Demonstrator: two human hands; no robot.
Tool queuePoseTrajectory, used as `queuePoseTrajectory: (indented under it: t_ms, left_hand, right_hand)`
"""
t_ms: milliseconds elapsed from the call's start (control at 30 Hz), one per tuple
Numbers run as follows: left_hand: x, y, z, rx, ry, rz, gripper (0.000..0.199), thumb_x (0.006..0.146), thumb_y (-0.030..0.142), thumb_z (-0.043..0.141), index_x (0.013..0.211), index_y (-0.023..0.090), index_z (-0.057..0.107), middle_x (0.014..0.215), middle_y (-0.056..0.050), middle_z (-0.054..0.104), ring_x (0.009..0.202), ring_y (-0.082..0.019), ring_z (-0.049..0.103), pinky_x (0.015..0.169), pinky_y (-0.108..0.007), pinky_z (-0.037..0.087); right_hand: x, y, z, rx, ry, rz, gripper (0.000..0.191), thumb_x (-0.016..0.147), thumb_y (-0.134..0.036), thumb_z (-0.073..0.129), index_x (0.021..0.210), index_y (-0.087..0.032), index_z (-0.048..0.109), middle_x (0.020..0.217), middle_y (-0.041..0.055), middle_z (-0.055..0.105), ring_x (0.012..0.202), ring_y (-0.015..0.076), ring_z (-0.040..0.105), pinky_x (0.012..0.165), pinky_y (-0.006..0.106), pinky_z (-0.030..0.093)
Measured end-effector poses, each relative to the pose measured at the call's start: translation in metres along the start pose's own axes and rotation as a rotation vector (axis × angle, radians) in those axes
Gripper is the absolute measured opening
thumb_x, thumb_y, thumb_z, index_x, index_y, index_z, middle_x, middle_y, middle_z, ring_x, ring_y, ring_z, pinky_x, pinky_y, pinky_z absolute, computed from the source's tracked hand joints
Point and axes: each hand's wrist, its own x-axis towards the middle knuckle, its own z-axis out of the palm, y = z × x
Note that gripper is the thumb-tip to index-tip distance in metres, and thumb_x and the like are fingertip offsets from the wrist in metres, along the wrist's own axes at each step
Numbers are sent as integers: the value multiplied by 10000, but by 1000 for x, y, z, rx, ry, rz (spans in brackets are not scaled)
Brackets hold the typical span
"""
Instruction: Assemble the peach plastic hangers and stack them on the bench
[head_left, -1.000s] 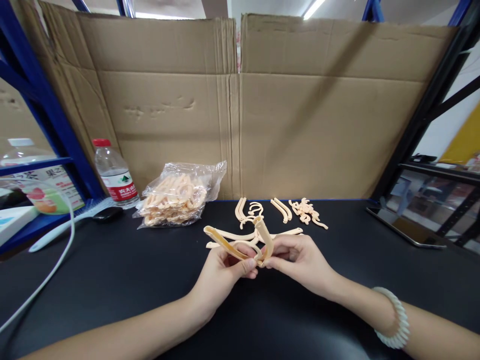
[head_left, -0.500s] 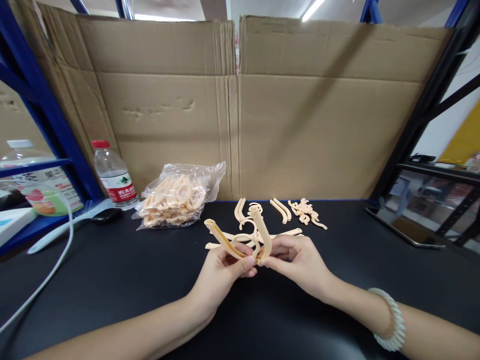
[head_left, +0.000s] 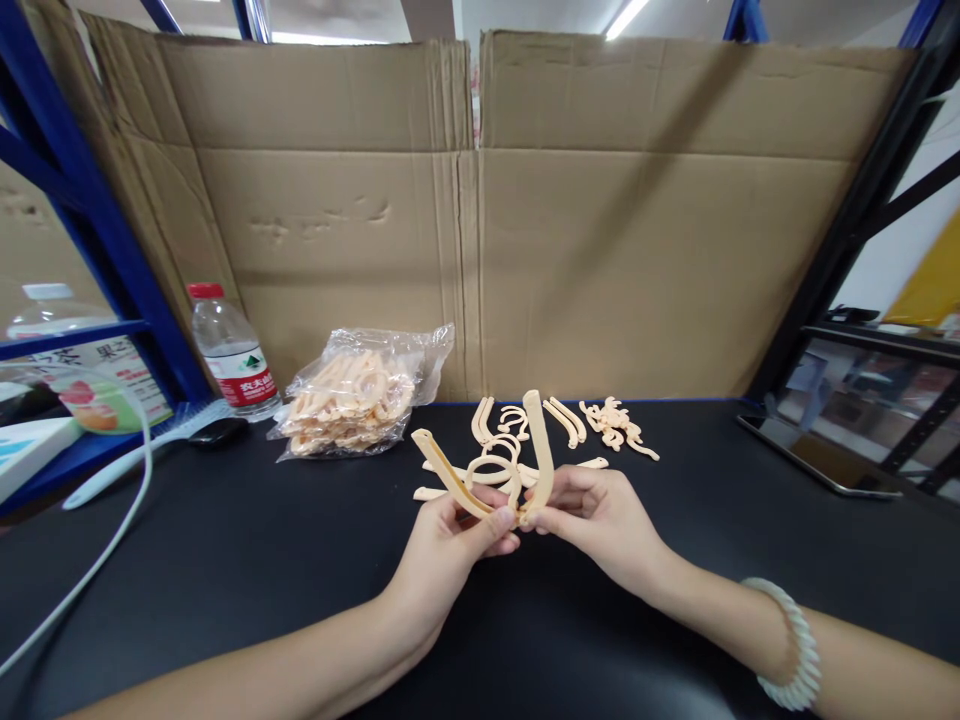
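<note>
My left hand (head_left: pixel 457 545) is closed on a curved beige plastic hanger arm (head_left: pixel 442 470), which slants up to the left, its hollow side showing. In my right hand (head_left: pixel 600 520), fingertips pinch a second hanger arm (head_left: pixel 541 450) that stands nearly upright. The lower ends of both arms meet between my thumbs, so they form a V. A beige ring-shaped piece (head_left: pixel 491 462) shows between them; my fingers partly hide its lower end. Whether the pieces are joined there, I cannot tell. Just behind, more straight beige pieces (head_left: pixel 596 464) lie on the black table (head_left: pixel 300 560).
Farther back lie paired curved arms (head_left: pixel 564 422), hook pieces (head_left: pixel 513 418) and a heap of small parts (head_left: pixel 615 425). A clear bag of beige parts (head_left: pixel 352 395), a water bottle (head_left: pixel 232 350) and a white cable (head_left: pixel 142 480) are on the left. A dark tablet-like slab (head_left: pixel 814 455) lies right.
The hanger arm in my right hand has swung a little right and more upright, so the V is wider. The ring piece shows more fully. My hands stay almost in place.
</note>
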Motion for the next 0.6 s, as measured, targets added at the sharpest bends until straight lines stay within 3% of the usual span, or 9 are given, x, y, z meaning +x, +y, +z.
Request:
queuePoseTrajectory:
  t_ms: [200,433,600]
  left_hand:
    - [0,-2,-1,-4,-14,6,277,646,286,830,767,121,644,771,-45,684,693,-123,629,644,-206,527]
    - [0,1,0,-10,-29,-2,252,630,260,838,740,126,655,741,-28,674,677,-121,624,630,-203,519]
    - [-1,1,2,-43,10,-1,253,623,269,840,742,127,669,763,-42,686,688,-124,619,652,-209,512]
  right_hand:
    - [1,1,-1,59,-39,17,238,672,-312,803,782,-146,674,738,34,703,661,136,651,637,244,535]
    - [1,1,-1,75,-64,53,303,620,-330,837,792,-140,674,756,43,707,684,157,665,655,268,548]
    - [1,4,2,64,-39,2,286,642,-336,825,780,-152,655,770,38,709,708,168,674,681,277,555]
